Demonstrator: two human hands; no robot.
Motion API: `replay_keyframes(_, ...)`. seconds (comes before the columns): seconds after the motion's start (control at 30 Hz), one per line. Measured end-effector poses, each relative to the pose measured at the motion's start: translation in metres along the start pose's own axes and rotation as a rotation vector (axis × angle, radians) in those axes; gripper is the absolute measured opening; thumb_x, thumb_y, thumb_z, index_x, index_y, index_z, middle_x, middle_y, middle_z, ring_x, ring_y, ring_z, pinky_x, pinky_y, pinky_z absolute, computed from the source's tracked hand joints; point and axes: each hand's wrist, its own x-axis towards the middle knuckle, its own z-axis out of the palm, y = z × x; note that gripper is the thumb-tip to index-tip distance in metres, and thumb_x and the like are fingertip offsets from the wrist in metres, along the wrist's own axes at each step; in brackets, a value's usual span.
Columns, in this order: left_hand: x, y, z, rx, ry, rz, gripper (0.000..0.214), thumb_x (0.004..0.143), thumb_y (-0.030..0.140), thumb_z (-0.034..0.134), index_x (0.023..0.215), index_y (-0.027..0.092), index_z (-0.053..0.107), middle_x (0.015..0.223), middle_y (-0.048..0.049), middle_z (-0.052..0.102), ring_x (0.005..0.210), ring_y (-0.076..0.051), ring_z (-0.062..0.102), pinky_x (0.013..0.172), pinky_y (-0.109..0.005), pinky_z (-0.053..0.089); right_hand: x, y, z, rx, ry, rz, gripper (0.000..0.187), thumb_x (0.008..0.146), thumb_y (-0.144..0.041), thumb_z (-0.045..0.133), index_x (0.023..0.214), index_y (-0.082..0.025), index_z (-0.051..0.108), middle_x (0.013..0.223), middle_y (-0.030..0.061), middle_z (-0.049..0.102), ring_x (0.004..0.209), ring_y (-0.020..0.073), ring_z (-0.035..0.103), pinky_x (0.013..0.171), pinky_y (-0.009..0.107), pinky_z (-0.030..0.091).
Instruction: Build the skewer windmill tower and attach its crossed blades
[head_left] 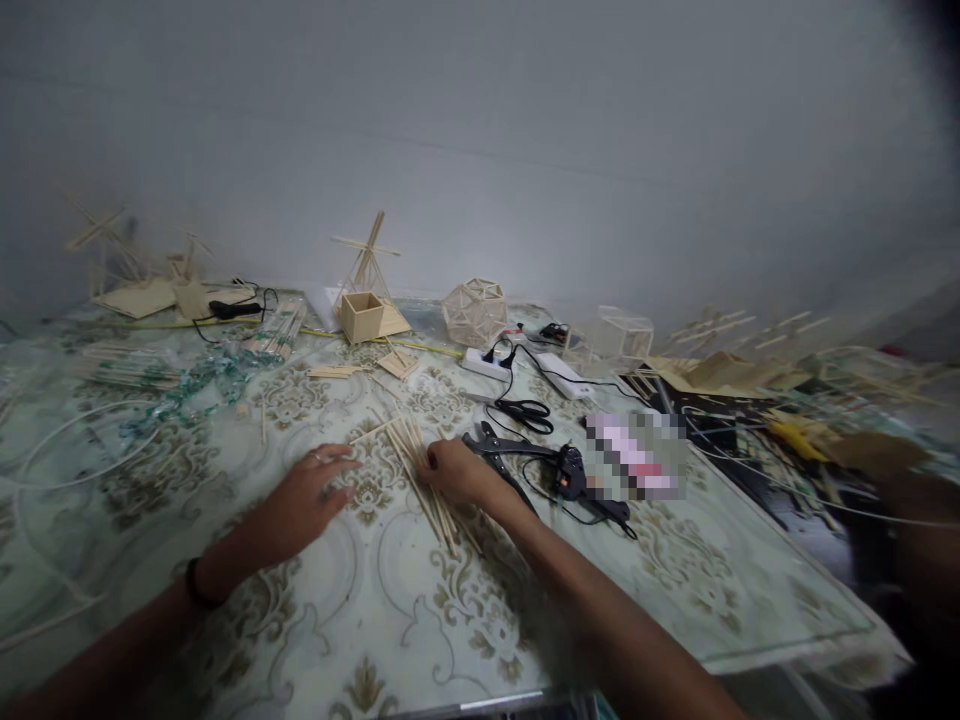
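Thin wooden sticks [406,448] lie in a loose, slanting bundle on the patterned tablecloth [352,600]. My right hand [457,468] rests on the right side of this bundle with its fingers curled in around some sticks; the fingertips are partly hidden. To the left of the sticks, my left hand [292,510] hovers low over the cloth, fingers apart and nothing in it. One more stick [373,431] lies crosswise at the bundle's far end. Just right of my right hand are dark-handled cutters [517,445] and a black glue gun [572,475] with its cable.
Behind stand a small wooden box [361,318], a stick windmill model [367,255] and a stick-built ball [476,312]. A white power strip [487,364] and black-handled scissors [529,414] lie nearer. Bagged sticks [131,365] are left. Another person's arm [919,540] shows at right.
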Motion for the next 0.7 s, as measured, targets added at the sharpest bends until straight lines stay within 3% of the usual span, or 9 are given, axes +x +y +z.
replay_keyframes(0.13,-0.01,0.042,0.019,-0.159,-0.125,0.017,0.03,0.096,0.029,0.055,0.12,0.025,0.072,0.134,-0.008,0.07,0.126,-0.025,0.064,0.114,-0.044,0.049,0.0,0.004,-0.003,-0.014,0.0,-0.013,0.022,0.091,-0.028,0.065,0.091,-0.01,0.078,0.091,0.0142,0.078,0.075,0.0181,0.068,0.06,0.025,0.038)
replay_keyframes(0.23,-0.015,0.056,0.027,-0.199,-0.188,0.033,0.03,0.096,0.03,0.057,0.122,0.024,0.072,0.135,-0.0073,0.069,0.126,-0.023,0.064,0.115,-0.041,0.048,-0.002,0.007,-0.01,-0.018,-0.003,-0.008,0.024,0.095,-0.026,0.061,0.089,-0.009,0.076,0.09,0.0143,0.077,0.076,0.0173,0.067,0.063,0.025,0.04)
replay_keyframes(0.33,-0.015,0.058,0.026,-0.219,-0.244,0.052,0.032,0.098,0.034,0.056,0.124,0.024,0.071,0.137,-0.008,0.069,0.13,-0.023,0.062,0.117,-0.042,0.045,-0.007,0.007,-0.017,-0.019,-0.006,-0.003,0.026,0.101,-0.029,0.057,0.093,-0.011,0.073,0.094,0.0108,0.075,0.082,0.0167,0.067,0.073,0.027,0.049)
replay_keyframes(0.43,-0.015,0.054,0.02,-0.183,-0.314,0.053,0.038,0.098,0.04,0.057,0.13,0.024,0.069,0.145,-0.0088,0.065,0.138,-0.025,0.056,0.121,-0.044,0.041,-0.014,0.004,-0.019,-0.016,-0.005,0.012,0.026,0.102,-0.038,0.06,0.107,-0.014,0.069,0.105,0.0069,0.072,0.091,0.018,0.069,0.084,0.037,0.057)
replay_keyframes(0.53,-0.016,0.05,0.012,-0.108,-0.38,0.034,0.046,0.098,0.045,0.057,0.137,0.022,0.065,0.154,-0.0109,0.056,0.144,-0.027,0.05,0.123,-0.046,0.037,-0.02,-0.002,-0.016,-0.014,0.025,0.045,0.032,0.1,-0.039,0.064,0.12,-0.014,0.065,0.116,0.0086,0.069,0.099,0.0205,0.069,0.087,0.041,0.059)
replay_keyframes(0.7,-0.022,0.039,0.005,-0.014,-0.313,0.022,0.049,0.097,0.041,0.057,0.141,0.019,0.062,0.158,-0.0153,0.05,0.149,-0.032,0.044,0.123,-0.05,0.037,-0.021,-0.016,-0.003,-0.013,0.084,0.087,0.034,0.1,-0.038,0.064,0.124,-0.014,0.064,0.12,0.0103,0.068,0.103,0.0221,0.069,0.09,0.043,0.059)
